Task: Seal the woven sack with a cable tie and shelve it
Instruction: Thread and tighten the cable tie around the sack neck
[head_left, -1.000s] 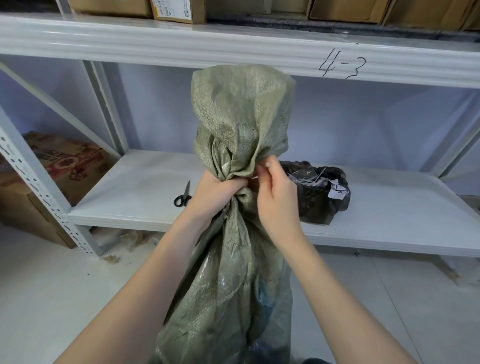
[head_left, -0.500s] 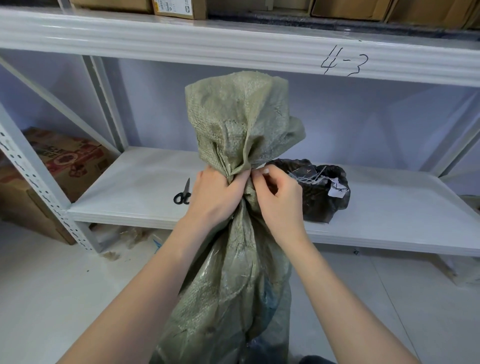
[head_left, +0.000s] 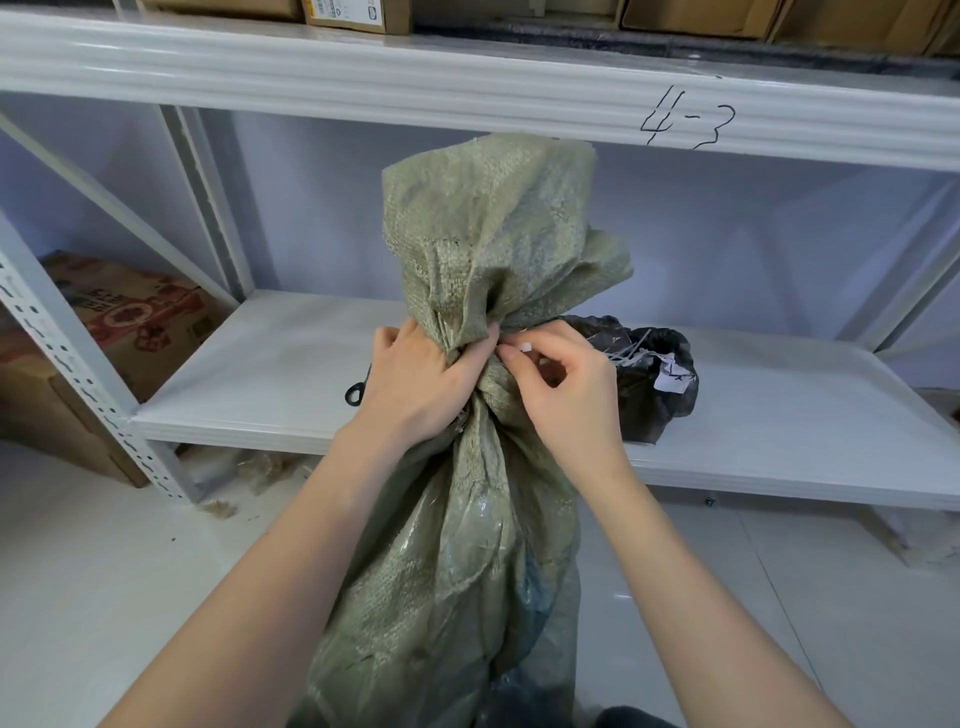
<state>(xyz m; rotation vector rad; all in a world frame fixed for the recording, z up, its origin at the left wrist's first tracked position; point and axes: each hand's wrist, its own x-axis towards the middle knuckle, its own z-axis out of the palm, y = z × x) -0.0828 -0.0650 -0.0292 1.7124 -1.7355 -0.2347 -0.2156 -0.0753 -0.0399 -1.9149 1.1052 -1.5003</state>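
Left hand (head_left: 415, 382) closed tight round the gathered neck of the sack (head_left: 457, 545), fist wrapped fully about the bunched weave. Right hand (head_left: 566, 395) at the same neck from the other side, fingers curled, thumb and forefinger pinched together against the fabric. Something small and pale shows at that pinch; cannot tell whether it is the cable tie. Sack is olive-green woven plastic, upright on the floor (head_left: 104, 597) in front of the lower shelf (head_left: 779, 441). Slack top flares open above the two hands and rises close to the upper shelf beam (head_left: 311, 78). Beam marked "4-3" by hand. On the lower shelf, just behind the right hand: a black bag (head_left: 654, 384) with pale strands and a white tag at its mouth. Dark scissor loop (head_left: 356, 392) visible on the shelf beside the left hand, rest hidden. Printed carton (head_left: 135, 317) on the floor at far left, beyond the rack upright.
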